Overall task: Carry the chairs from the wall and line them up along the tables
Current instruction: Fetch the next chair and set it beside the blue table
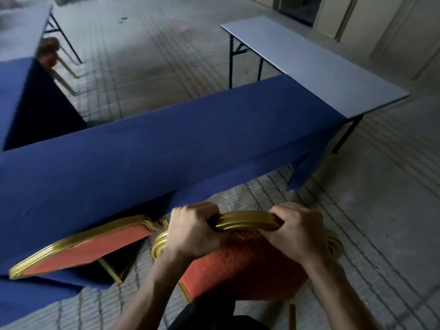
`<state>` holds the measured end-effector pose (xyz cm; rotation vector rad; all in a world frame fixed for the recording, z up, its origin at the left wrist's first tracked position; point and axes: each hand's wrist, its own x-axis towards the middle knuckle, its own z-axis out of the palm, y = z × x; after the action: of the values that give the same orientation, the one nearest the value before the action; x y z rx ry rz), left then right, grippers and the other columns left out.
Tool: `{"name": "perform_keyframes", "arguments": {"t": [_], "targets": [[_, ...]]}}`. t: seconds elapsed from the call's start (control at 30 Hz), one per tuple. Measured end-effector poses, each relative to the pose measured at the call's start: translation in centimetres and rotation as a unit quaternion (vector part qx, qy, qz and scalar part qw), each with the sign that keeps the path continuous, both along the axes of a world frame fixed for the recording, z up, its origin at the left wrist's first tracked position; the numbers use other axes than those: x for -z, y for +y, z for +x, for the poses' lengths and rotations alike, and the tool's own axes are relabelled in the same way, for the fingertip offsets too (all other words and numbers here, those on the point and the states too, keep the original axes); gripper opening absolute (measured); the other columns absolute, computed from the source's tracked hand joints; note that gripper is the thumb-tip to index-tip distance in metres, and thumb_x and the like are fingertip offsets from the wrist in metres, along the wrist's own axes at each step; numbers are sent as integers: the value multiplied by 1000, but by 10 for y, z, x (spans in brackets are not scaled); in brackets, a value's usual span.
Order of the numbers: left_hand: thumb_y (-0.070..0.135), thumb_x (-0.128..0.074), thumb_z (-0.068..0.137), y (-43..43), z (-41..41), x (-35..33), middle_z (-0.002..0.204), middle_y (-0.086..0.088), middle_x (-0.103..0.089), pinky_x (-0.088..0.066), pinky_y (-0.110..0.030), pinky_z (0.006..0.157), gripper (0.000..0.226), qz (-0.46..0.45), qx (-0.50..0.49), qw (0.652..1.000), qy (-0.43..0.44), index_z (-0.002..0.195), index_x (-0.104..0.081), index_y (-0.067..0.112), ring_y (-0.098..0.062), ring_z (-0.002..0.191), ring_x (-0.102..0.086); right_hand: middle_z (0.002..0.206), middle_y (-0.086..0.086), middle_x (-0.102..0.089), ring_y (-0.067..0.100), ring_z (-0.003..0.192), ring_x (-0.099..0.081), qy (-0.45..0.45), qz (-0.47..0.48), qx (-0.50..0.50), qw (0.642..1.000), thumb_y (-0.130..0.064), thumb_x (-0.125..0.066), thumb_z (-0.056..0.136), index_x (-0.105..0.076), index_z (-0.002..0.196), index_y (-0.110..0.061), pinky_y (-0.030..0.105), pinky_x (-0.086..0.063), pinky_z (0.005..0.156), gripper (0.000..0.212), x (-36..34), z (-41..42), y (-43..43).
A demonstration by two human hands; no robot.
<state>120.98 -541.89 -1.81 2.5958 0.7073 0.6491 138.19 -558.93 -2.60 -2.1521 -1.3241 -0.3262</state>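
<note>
Head view: left hand [192,231], right hand [295,232] hold chair [238,270] beside table [142,151] edge

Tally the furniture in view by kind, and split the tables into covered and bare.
Chairs: 3
Covered tables: 2
Bare tables: 2
Total: 7

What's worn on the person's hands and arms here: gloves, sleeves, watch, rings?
Nothing visible: left hand and right hand are ungloved, no rings seen; both forearms show no sleeves, watch or bands. Below them, dark clothing shows at the bottom edge.
</note>
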Motion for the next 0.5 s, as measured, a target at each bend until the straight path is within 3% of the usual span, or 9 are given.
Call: {"name": "perform_keyframes", "arguments": {"t": [0.2,0.5], "targets": [[47,-65,63,89,53,6,54,11,-36,-34,-28,44,36,-9,-52,998,-24,57,-44,19,-14,48,-37,55,-8,-51,13,51,-50,9,1,-42,999,-42,-79,74,-53,55,-22,29,-36,48,38,1,64,106],[34,-81,63,190,78,27,55,8,-46,-35,-28,43,35,-16,-124,992,-19,57,-50,19,-12,49,-40,56,-7,-54,15,54,-51,-3,-6,-143,990,-31,-78,74,-54,55,-20,32,-40,45,33,12,115,240]]}}
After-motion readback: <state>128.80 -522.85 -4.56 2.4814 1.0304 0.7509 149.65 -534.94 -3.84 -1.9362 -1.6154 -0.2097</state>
